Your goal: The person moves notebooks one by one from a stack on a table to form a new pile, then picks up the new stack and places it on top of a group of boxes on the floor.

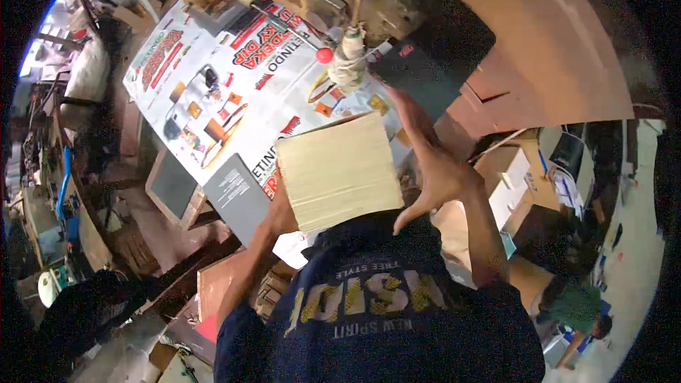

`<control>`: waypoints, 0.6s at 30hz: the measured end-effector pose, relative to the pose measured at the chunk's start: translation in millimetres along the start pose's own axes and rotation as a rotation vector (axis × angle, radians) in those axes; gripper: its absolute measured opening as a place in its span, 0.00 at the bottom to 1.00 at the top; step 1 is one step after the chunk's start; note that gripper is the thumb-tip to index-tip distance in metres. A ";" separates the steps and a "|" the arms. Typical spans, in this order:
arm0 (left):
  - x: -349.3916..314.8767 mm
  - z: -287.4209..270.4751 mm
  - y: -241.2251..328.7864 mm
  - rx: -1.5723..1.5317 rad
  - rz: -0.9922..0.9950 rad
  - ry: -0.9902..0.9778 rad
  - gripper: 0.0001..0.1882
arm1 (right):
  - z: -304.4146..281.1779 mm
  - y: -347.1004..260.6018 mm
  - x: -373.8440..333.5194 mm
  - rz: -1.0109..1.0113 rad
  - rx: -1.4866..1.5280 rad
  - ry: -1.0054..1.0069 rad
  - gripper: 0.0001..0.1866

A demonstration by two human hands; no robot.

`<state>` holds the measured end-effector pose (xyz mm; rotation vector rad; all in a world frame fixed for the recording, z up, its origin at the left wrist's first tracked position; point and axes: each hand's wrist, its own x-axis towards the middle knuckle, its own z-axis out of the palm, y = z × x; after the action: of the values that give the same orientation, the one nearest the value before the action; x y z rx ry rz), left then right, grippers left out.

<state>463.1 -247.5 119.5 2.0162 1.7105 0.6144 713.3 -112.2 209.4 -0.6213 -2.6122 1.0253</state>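
Note:
A cream-coloured, roughly square piece (340,170), which looks like a sheet or a thin stack with creased lines along its near side, is up close in front of my chest. My left hand (282,207) grips it at its left edge, the fingers mostly hidden behind it. To the right of the piece, my right hand (443,170) is apart from it, thumb and fingers spread, holding nothing. Beyond the piece lies a white printed sheet (241,99) with pictures and red and black lettering, covering the work surface.
A cloth-wrapped post (347,64) and a lever with a red ball knob (324,55) rise at the far side. Large brown cardboard (567,50) bends round the right. An open carton (518,184) stands right. A person in green (574,308) is at lower right.

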 end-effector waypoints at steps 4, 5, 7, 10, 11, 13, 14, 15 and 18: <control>-1.0 0.5 1.6 -0.007 0.009 -0.015 0.62 | 0.8 -3.4 -17.5 0.130 -0.231 -0.145 0.85; -1.9 1.9 0.7 -0.007 0.006 -0.016 0.62 | -6.6 -19.0 -8.9 0.135 -0.289 -0.193 0.84; -1.7 5.3 -1.7 -0.008 0.018 -0.020 0.62 | -11.5 -40.0 5.7 0.108 -0.394 -0.239 0.83; -2.2 8.8 -6.8 -0.010 0.036 -0.024 0.62 | -8.0 -43.7 25.3 0.023 -0.502 -0.253 0.79; -2.8 8.9 -8.4 -0.008 0.042 -0.026 0.62 | -3.4 -41.1 30.3 0.016 -0.511 -0.266 0.78; -0.4 8.6 -10.6 0.002 0.047 -0.023 0.61 | 5.7 -37.9 32.9 -0.013 -0.592 -0.291 0.74; 2.2 10.2 -14.5 0.003 0.054 -0.027 0.61 | 7.3 -38.7 33.7 0.016 -0.572 -0.287 0.74; 4.5 13.5 -17.2 -0.001 0.066 -0.035 0.61 | 8.4 -39.5 34.8 0.045 -0.552 -0.284 0.74; 4.9 18.9 -22.7 -0.014 0.078 -0.054 0.61 | 11.6 -34.6 28.6 0.036 -0.532 -0.196 0.71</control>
<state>456.6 -239.9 91.3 2.0793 1.5987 0.5899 673.8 -128.0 227.6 -0.7093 -3.0786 0.4014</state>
